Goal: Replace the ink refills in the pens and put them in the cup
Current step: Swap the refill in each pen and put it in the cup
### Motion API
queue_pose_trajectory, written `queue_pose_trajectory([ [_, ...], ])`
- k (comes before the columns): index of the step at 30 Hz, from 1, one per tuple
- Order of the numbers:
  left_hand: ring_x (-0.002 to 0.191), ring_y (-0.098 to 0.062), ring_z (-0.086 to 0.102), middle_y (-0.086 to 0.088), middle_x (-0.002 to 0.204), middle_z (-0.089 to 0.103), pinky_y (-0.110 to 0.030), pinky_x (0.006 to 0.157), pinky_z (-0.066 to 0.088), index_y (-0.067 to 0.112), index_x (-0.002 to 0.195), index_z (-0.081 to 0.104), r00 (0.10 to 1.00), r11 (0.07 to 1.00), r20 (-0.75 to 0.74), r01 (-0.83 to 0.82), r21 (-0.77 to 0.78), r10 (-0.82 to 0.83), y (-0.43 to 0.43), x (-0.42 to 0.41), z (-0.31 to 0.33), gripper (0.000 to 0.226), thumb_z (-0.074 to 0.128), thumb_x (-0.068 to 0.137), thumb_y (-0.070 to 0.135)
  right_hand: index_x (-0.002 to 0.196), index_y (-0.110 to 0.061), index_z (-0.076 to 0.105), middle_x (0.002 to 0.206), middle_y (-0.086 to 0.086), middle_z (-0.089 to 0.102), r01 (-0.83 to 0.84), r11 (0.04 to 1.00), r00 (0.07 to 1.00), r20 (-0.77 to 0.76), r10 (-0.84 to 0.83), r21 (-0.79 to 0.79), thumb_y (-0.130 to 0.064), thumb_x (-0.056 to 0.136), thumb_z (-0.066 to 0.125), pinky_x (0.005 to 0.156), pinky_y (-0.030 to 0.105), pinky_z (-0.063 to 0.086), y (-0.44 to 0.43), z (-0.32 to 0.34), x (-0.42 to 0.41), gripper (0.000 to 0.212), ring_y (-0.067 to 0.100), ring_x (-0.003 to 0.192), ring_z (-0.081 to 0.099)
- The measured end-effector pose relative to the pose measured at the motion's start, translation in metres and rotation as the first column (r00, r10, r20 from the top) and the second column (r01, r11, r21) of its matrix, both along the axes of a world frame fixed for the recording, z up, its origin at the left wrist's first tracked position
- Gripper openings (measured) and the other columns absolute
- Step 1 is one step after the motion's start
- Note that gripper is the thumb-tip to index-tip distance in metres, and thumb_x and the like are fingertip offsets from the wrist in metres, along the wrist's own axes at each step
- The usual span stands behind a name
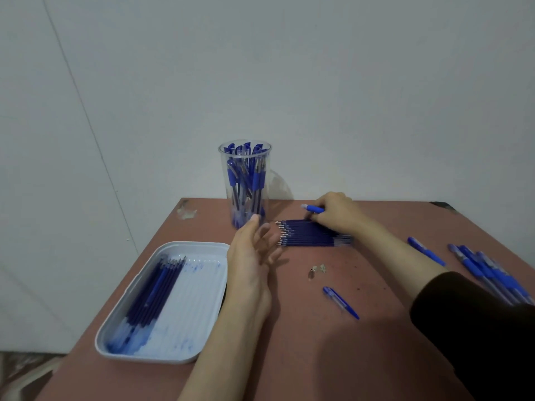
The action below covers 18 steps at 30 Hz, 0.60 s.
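A clear plastic cup with several blue pens in it stands at the back of the table. Right of it lies a row of dark blue refills. My right hand rests on the far end of that row and holds a blue pen part between its fingers. My left hand hovers with straight, spread fingers just left of the refill tips, holding nothing. A pen cap piece lies in front, and another pen piece further right.
A white tray with several used refills and ink stains sits at the front left. A bunch of blue pens lies at the right edge. Small scraps lie mid-table. A wall stands close behind the brown table.
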<state>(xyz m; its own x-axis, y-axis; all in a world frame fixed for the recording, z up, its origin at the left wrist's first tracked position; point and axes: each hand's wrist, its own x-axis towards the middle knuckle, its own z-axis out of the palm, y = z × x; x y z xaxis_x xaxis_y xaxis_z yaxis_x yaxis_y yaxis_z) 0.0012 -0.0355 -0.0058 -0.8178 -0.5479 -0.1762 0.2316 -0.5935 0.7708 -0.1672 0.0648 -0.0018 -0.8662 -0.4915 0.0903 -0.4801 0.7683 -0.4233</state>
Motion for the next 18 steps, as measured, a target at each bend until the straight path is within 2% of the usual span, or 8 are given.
queue_pose_trajectory([
  [2,0.064,-0.010,0.059,0.010,0.056,0.068,-0.014,0.044,0.048,0.020,0.080,0.061,1.000,1.000,0.011,0.012,-0.005,-0.012,0.000,0.000,0.000,0.020,0.051,0.095,0.029,0.083,-0.023,0.075,0.086,0.009,0.071,0.000,1.000,1.000,0.017,0.001,-0.004,-0.009,0.075,0.051,0.067,0.032,0.046,0.001,0.001,-0.002,0.029,0.029,0.080,0.063],
  [5,0.058,-0.008,0.061,0.010,0.054,0.067,-0.014,0.044,0.048,0.020,0.079,0.062,1.000,1.000,0.016,0.024,-0.019,-0.023,-0.001,0.001,-0.001,0.021,0.052,0.094,0.031,0.081,-0.018,0.075,0.083,0.015,0.070,-0.003,1.000,1.000,0.026,0.004,-0.022,-0.007,0.074,0.050,0.063,0.031,0.043,0.004,0.001,-0.002,0.029,0.030,0.071,0.060],
  [8,0.048,-0.004,0.061,0.010,0.054,0.067,-0.014,0.044,0.048,0.020,0.079,0.062,0.999,0.999,0.030,0.026,-0.035,-0.025,-0.001,0.001,0.000,0.020,0.053,0.093,0.030,0.081,-0.021,0.072,0.087,0.005,0.071,0.001,0.999,1.000,0.009,-0.001,-0.052,-0.007,0.079,0.052,0.075,0.035,0.052,0.005,0.004,0.003,0.025,0.023,0.079,0.063],
  [10,0.049,-0.006,0.061,0.008,0.060,0.069,-0.015,0.042,0.047,0.018,0.081,0.063,1.000,0.999,0.025,0.017,-0.042,-0.016,0.000,0.002,0.001,0.018,0.053,0.094,0.026,0.082,-0.027,0.070,0.089,-0.002,0.070,0.003,0.996,1.000,-0.022,-0.005,-0.084,-0.007,0.081,0.053,0.077,0.034,0.052,0.007,0.007,0.011,0.027,0.019,0.082,0.062],
  [12,0.059,-0.009,0.062,0.001,0.080,0.070,-0.016,0.043,0.047,0.016,0.092,0.064,1.000,0.997,-0.008,0.008,-0.082,-0.009,0.002,0.001,0.002,0.011,0.053,0.094,0.020,0.083,-0.028,0.069,0.085,-0.002,0.069,-0.009,0.994,0.999,-0.049,0.003,-0.109,-0.006,0.082,0.053,0.069,0.031,0.049,0.009,0.010,0.024,0.027,0.019,0.075,0.061],
  [15,0.072,-0.012,0.063,-0.003,0.091,0.069,-0.018,0.052,0.048,0.020,0.098,0.064,0.999,0.950,-0.038,-0.009,-0.313,-0.003,0.004,0.002,0.000,0.013,0.054,0.094,0.014,0.068,-0.034,0.060,0.071,-0.003,0.065,-0.024,0.984,0.994,-0.110,0.004,-0.177,-0.008,0.081,0.056,0.060,0.031,0.045,0.013,0.011,0.056,0.029,0.020,0.067,0.060],
  [16,0.076,-0.012,0.064,-0.002,0.091,0.069,-0.018,0.056,0.049,0.023,0.096,0.066,0.999,0.886,-0.039,-0.025,-0.463,0.008,0.005,0.005,-0.001,0.015,0.056,0.093,0.012,0.065,-0.034,0.059,0.067,-0.005,0.064,-0.024,0.979,0.991,-0.130,-0.003,-0.203,-0.010,0.080,0.058,0.058,0.031,0.043,0.014,0.008,0.069,0.028,0.019,0.066,0.059],
  [18,0.078,-0.009,0.065,0.002,0.088,0.071,-0.018,0.064,0.050,0.025,0.095,0.068,0.998,0.669,-0.049,-0.064,-0.740,0.041,0.004,0.015,-0.002,0.017,0.060,0.090,0.011,0.078,-0.032,0.065,0.072,-0.006,0.066,-0.028,0.974,0.988,-0.156,-0.007,-0.226,-0.015,0.077,0.061,0.061,0.031,0.044,0.016,0.002,0.092,0.017,0.018,0.070,0.060],
])
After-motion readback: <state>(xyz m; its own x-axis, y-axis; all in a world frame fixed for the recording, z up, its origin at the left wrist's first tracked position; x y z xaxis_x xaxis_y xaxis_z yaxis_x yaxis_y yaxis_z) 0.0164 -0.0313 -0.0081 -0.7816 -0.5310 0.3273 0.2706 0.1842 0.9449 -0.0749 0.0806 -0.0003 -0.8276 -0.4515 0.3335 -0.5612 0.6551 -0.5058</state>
